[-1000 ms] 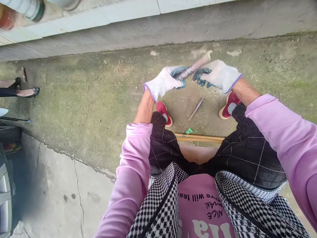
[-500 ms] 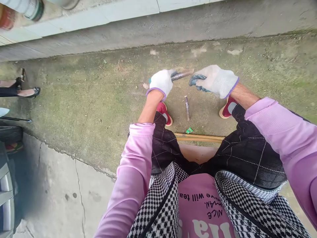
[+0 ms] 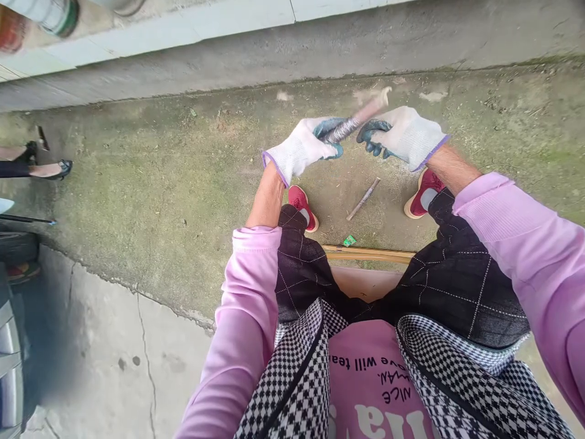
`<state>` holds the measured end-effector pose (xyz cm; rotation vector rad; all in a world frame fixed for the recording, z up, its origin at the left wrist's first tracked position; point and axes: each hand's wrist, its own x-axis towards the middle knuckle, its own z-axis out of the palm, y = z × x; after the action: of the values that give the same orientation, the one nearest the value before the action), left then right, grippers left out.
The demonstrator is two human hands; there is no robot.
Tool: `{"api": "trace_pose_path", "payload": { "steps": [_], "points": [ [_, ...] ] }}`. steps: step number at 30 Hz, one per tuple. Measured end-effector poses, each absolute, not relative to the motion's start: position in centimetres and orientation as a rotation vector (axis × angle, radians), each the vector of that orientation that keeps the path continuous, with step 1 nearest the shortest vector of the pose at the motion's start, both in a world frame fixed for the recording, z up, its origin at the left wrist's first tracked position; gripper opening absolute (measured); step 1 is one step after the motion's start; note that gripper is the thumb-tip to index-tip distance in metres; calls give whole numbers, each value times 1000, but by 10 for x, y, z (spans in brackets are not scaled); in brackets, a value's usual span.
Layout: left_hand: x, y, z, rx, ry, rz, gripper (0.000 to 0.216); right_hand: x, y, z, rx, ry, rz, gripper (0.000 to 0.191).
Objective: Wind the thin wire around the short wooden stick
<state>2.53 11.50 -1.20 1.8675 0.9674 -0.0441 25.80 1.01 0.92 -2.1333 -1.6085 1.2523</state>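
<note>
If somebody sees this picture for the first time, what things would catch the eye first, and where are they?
Two white-gloved hands meet above centre: the left hand and the right hand both grip one thin stick, its blurred tip pointing up and right. Below them, on the mossy concrete ground, a second stick lies between two red shoes. The pink sleeves fill the lower part.

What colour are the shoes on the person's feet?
Red shoes, with pale soles; the head view shows them on the ground.

short grey-brown stick (image 3: 354, 122) — tilted, one end raised, blurred — above the ground.
</note>
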Motion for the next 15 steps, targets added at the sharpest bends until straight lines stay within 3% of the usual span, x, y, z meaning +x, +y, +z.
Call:
{"api": "trace_pose_path", "payload": {
  "steps": [6, 10, 15],
  "points": [
    [31, 122, -21, 1727, 1225, 177, 113, 247, 8, -7, -2069, -1636, 1329, 48],
    [33, 125, -22, 1902, 1317, 59, 97, 237, 5, -13, -2028, -1853, 1312, 50],
    [30, 106, -16, 2300, 1302, -405, 73, 230, 2, -8, -2042, -2114, 1238, 36]
  ]
}}
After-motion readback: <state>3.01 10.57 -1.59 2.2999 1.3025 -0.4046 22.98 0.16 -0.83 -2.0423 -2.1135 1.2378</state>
